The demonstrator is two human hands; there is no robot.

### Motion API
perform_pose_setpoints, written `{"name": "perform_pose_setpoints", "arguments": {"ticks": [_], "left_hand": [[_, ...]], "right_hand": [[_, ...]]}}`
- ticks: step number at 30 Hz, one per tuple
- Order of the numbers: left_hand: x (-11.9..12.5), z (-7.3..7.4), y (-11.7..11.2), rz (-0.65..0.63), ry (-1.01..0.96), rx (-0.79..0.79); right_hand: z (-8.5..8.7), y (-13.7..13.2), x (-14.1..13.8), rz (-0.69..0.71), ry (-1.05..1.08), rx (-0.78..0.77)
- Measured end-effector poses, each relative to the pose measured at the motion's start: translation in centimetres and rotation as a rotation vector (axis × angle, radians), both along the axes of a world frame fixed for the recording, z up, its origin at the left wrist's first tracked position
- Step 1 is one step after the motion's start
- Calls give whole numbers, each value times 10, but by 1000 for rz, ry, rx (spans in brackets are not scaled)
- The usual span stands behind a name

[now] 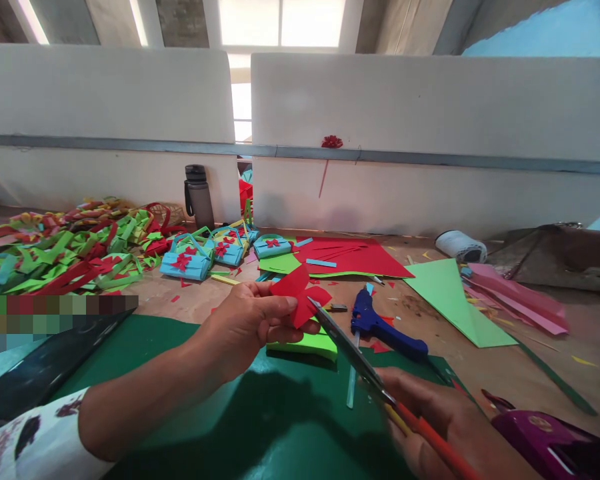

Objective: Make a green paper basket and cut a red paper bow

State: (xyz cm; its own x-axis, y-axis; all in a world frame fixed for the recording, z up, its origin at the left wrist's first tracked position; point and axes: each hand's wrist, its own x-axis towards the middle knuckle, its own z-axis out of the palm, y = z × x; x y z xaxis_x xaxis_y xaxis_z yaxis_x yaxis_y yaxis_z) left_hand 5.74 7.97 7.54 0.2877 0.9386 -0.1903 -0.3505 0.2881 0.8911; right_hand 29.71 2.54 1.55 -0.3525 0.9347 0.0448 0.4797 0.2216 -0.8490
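Between the thumb and fingers of my left hand (260,317) is a red paper flower (296,293) with several pointed petals. My right hand (430,413) grips a pair of scissors (353,353) with an orange and yellow handle; the blade tips meet the flower's right side. Whether the blades are parted I cannot tell. Under my left hand lies a folded bright green paper piece (307,347) on the green cutting mat (190,427). A blue glue gun (380,323) rests just beyond the scissors, a clear glue stick (353,377) below it.
Small blue paper bags with red flowers (186,263) stand ahead, before a dark bottle (199,197). Heaped paper strips (95,247) fill the left. Red sheets (350,257), a light green sheet (460,300), pink paper (517,300) and a thread spool (461,247) lie right. White panels (430,107) close the back.
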Motion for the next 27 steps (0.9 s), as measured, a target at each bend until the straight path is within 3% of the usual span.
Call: {"name": "perform_pose_setpoints", "arguments": {"ticks": [13, 22, 27], "left_hand": [[-1, -2, 1, -18, 14, 26], [0, 0, 1, 9, 12, 6], [-1, -2, 1, -4, 6, 29]], "right_hand": [[-9, 5, 2, 96, 56, -67], [7, 0, -3, -15, 12, -44], [12, 0, -4, 4, 28, -41]]}}
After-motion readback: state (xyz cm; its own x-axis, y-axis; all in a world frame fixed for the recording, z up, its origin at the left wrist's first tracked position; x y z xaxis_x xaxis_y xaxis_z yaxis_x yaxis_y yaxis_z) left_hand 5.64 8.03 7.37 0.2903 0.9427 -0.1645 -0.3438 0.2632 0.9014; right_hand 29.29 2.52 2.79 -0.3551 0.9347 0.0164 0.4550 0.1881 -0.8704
